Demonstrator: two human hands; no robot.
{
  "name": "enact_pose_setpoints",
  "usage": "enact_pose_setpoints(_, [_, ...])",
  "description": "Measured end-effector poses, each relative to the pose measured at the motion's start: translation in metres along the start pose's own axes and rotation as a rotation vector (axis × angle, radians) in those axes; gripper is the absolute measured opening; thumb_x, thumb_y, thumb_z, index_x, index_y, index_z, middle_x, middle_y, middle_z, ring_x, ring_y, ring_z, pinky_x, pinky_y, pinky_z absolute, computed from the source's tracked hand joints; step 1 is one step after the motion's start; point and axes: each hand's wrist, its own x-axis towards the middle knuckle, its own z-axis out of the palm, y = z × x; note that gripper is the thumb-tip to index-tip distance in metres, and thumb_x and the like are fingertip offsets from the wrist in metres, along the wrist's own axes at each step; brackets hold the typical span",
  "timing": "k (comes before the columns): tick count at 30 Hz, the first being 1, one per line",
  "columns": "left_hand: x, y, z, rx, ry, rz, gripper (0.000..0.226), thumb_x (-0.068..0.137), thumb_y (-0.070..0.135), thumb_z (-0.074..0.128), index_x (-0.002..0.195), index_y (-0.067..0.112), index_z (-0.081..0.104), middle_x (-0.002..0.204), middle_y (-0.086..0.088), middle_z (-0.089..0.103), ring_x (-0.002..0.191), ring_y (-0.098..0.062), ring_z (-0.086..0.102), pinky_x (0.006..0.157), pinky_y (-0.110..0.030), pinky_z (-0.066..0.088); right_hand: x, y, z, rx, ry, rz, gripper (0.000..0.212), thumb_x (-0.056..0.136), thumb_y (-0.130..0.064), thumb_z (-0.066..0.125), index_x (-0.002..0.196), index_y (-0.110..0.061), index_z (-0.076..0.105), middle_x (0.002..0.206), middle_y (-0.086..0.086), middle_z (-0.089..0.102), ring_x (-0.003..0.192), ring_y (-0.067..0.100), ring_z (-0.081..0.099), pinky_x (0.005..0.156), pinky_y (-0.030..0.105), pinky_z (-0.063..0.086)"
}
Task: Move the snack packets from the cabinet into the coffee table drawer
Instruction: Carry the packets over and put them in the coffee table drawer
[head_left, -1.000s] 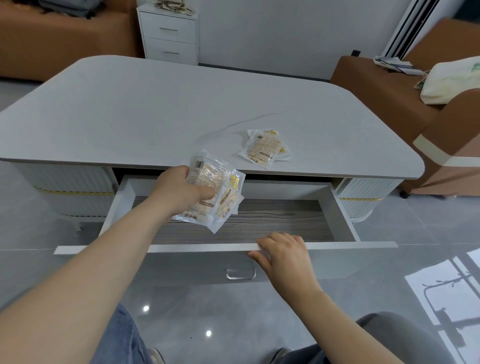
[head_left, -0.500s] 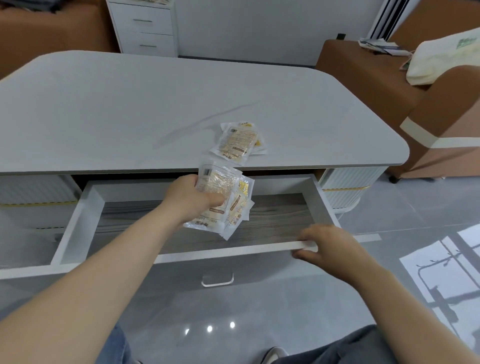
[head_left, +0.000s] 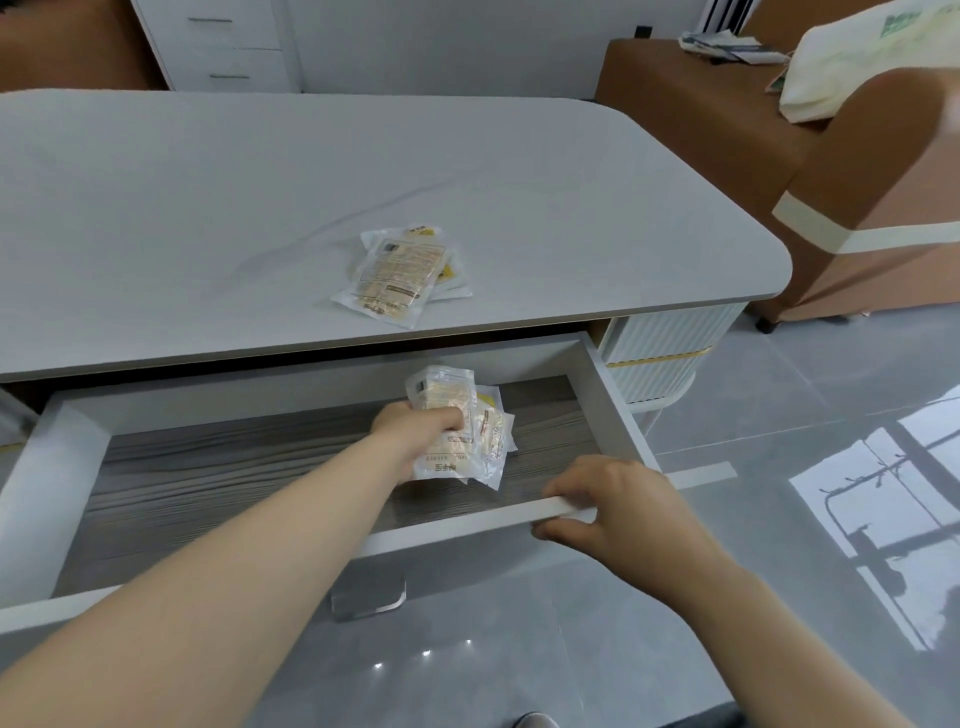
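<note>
The coffee table drawer (head_left: 311, 538) stands pulled out, its wood-grain bottom showing. My left hand (head_left: 415, 434) reaches into its right half and grips a small bunch of clear snack packets (head_left: 470, 436) with yellow print, held low over the drawer bottom. My right hand (head_left: 618, 512) grips the drawer's white front edge near its right end, fingers over the top and thumb beneath. A second pile of snack packets (head_left: 402, 275) lies on the grey tabletop (head_left: 208, 208) close to its front edge.
A white cabinet (head_left: 223, 47) with drawers stands behind the table at the far left. A brown sofa (head_left: 872, 208) with a cream bag (head_left: 852, 57) is at the right. A metal handle (head_left: 369, 597) hangs on the drawer front above the glossy grey floor.
My left hand has carried the packets down from above the drawer's front to deeper inside it, near the bottom. My right hand has slid right along the drawer's front edge.
</note>
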Motion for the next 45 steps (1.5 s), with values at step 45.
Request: enact_pose_setpoints(45, [0.000, 0.069, -0.113, 1.270, 0.253, 1.044, 0.035, 0.089, 0.029, 0.058, 0.123, 0.020, 0.055, 0.123, -0.001, 0.053, 0.105, -0.026, 0.052, 0.081, -0.035, 0.045, 0.181, -0.064, -0.045, -0.280, 0.056, -0.185, 0.093, 0.080, -0.042, 0.071, 0.151, -0.019, 0.016, 0.159, 0.000, 0.009, 0.147, 0.018, 0.006, 0.115, 0.034, 0.022])
